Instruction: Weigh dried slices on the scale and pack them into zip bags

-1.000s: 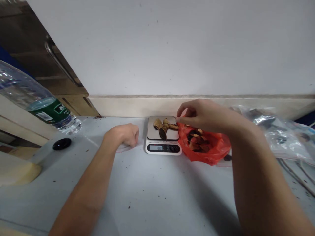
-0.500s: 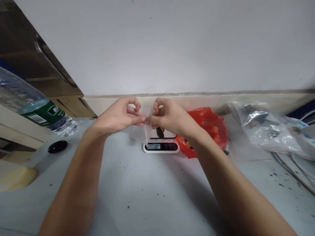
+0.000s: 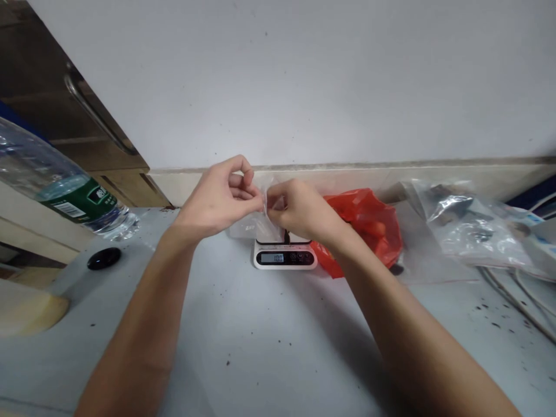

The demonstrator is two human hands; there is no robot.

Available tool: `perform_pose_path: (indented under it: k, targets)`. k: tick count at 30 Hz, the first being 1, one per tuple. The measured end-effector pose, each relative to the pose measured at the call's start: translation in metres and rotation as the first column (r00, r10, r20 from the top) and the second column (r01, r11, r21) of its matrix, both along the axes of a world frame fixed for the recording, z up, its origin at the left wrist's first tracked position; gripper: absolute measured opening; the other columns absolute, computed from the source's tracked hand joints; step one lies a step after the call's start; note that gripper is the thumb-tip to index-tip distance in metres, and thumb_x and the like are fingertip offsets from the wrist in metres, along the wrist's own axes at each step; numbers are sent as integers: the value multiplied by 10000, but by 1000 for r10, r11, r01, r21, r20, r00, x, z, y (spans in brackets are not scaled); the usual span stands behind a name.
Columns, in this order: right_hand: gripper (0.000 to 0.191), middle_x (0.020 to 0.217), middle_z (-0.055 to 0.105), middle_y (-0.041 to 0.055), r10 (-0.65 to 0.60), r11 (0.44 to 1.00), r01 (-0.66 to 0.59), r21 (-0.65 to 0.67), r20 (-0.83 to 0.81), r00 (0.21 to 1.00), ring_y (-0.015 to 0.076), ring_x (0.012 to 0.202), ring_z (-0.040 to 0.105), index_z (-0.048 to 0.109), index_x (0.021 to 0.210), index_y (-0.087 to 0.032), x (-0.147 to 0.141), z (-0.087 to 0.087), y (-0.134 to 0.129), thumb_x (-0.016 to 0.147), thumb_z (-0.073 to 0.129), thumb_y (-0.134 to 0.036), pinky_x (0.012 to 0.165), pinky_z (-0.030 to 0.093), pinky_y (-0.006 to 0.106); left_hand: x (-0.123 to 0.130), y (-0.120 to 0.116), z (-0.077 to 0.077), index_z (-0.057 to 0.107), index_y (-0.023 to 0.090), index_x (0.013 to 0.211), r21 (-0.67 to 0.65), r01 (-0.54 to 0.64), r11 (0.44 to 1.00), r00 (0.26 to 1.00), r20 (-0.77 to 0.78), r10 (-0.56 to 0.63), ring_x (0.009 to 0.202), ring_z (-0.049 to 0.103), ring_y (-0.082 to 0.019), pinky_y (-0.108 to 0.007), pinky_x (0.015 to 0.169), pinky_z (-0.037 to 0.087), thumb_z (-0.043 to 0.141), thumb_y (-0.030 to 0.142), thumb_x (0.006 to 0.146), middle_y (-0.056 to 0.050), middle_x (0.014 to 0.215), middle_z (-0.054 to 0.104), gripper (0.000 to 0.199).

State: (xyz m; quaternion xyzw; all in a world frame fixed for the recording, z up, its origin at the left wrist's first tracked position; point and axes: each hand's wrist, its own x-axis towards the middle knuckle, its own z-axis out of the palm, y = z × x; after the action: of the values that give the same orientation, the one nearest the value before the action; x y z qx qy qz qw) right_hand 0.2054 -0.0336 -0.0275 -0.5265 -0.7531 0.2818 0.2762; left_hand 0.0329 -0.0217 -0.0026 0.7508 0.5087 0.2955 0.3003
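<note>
Between my two hands is a small clear plastic bag (image 3: 270, 230), held at its upper edge above a white digital scale (image 3: 285, 267). My left hand (image 3: 221, 197) pinches the bag between thumb and fingers. My right hand (image 3: 299, 209) is also closed on it, fingertips meeting those of the left; part of them is hidden behind the plastic. A small dark piece (image 3: 286, 236) shows on the scale's plate, mostly covered by my right hand. The lit display reads what looks like 10.0.
A red plastic bag (image 3: 388, 223) lies open right of the scale. Farther right are clear bags (image 3: 469, 226) with dark contents and grey cables (image 3: 521, 301). On the left stand a large water bottle (image 3: 78, 194) and a black oval object (image 3: 104, 258). A wall (image 3: 304, 87) rises behind.
My left hand has risen slightly and turned, and my right fingers have closed further in against the clear bag. The bag now spreads more to the left. The display reading looks the same.
</note>
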Motion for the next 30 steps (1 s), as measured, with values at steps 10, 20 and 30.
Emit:
perform_pose_path:
  k: [10, 20, 30]
  targets:
    - [105, 700, 660, -18, 98, 994, -105, -39, -165, 981, 118, 595, 575, 663, 798, -176, 15, 7, -2, 895, 677, -216, 567, 399, 240, -11, 6, -8, 397, 219, 1565, 57, 255, 965, 932, -279, -230, 1498, 418, -370, -435, 1223, 368, 826, 607, 682, -111, 1644, 435, 1055]
    - [662, 1271, 719, 137, -192, 934, 299, -196, 430, 882, 267, 961, 708, 599, 1429, -243, 16, 6, 11, 814, 805, -378, 684, 499, 305, -28, 13, -6, 417, 195, 1536, -219, 103, 970, 811, -546, -209, 1460, 460, -367, -407, 1160, 413, 703, 642, 672, -144, 1605, 476, 1014]
    - [148, 774, 734, 86, 5, 922, 229, -312, 600, 800, 231, 701, 705, 758, 945, -200, 0, 4, 18, 801, 740, -167, 556, 438, 295, -26, 18, -15, 361, 195, 1600, -281, 106, 954, 769, -584, -258, 1513, 407, -347, -376, 1188, 379, 693, 666, 693, -146, 1665, 406, 1075]
